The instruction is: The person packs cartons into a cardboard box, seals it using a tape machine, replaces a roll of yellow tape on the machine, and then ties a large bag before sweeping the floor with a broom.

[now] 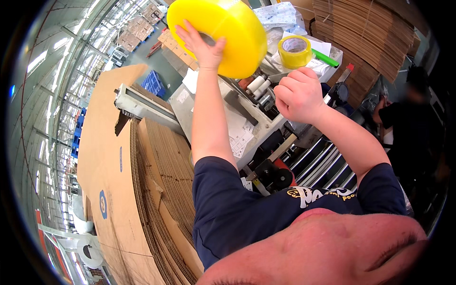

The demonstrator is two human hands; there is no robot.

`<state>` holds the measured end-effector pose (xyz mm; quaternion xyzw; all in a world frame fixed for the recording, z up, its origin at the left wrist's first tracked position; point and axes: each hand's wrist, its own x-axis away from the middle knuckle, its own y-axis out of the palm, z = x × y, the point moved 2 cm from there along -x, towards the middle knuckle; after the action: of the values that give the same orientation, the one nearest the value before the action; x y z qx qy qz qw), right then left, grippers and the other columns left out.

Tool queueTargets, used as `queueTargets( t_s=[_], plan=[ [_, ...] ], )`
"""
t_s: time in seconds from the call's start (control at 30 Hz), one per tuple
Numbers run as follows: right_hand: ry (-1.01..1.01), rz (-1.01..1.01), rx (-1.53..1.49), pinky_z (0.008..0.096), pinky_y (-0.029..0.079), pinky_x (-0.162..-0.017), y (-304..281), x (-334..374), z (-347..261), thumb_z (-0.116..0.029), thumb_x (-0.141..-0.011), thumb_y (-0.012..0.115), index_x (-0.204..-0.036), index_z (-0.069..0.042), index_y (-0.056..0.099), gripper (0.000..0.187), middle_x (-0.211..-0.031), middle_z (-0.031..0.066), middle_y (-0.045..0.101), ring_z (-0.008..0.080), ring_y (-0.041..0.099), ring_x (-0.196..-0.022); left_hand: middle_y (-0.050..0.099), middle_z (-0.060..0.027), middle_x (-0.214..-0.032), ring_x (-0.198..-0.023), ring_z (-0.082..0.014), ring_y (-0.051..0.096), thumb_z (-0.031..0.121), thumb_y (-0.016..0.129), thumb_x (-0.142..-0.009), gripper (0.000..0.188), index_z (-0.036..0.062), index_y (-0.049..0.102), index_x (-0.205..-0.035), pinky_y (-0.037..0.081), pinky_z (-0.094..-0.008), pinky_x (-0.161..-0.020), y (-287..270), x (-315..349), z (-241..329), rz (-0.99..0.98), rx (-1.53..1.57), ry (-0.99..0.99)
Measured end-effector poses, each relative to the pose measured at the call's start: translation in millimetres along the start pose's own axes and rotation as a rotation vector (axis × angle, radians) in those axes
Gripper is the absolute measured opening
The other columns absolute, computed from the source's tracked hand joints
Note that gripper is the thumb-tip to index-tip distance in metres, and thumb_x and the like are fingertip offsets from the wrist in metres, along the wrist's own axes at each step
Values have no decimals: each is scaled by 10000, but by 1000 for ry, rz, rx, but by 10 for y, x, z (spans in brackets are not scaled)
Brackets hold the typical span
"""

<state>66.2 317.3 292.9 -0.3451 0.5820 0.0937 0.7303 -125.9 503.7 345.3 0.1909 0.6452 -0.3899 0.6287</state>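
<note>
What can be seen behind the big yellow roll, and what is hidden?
Past the roll's edges show cartons to the left, white rollers below right and patterned plastic to the right. Whatever sits directly behind is covered.

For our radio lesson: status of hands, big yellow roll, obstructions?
Left hand spread against big yellow roll. Right hand curled, contents hidden, near small tape roll. Big yellow roll blocks view behind.
</note>
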Motion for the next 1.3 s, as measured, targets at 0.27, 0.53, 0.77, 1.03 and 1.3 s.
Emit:
queueTargets(
  t_s=[0.27,0.53,0.77,1.03,1.3],
  plan=[
    [24,27,22,294,382,-623,15,-16,-25,-112,-527,584,-585,-133,454,144,-597,-17,453,165,469,-591,126,-192,-1397,-1294,-293,123,482,491,-790,835,5,101,-1354,115,-396,-1041,226,-83,-28,-184,876,-290],
    [44,123,40,286,383,-641,55,-49,-67,-96,-516,576,-555,-126,470,117,-594,-14,474,156,487,-599,227,-204,-1302,-1188,-302,233,399,451,-837,716,-8,131,-1332,204,-389,-977,183,-197,179,-60,620,-74],
    [42,123,28,283,382,-629,59,-58,-82,-80,-522,571,-558,-119,478,107,-603,-11,486,162,496,-603,369,-121,-1221,-1055,-201,419,311,378,-884,606,-7,125,-1334,347,-308,-891,386,-118,192,-46,1001,-251],
    [33,109,24,288,380,-619,50,-45,-59,-74,-536,570,-563,-117,464,117,-594,-11,471,163,490,-589,298,-152,-1301,-1123,-230,379,193,379,-892,563,-32,129,-1343,316,-299,-932,515,-135,16,95,595,-320],
    [-2,82,26,283,382,-620,-20,-10,50,-105,-530,585,-574,-131,449,145,-595,-13,448,156,474,-591,294,-204,-1300,-1191,-290,297,286,514,-837,658,-7,192,-1329,243,-372,-991,210,-127,-160,107,1098,-480]
  ],
)
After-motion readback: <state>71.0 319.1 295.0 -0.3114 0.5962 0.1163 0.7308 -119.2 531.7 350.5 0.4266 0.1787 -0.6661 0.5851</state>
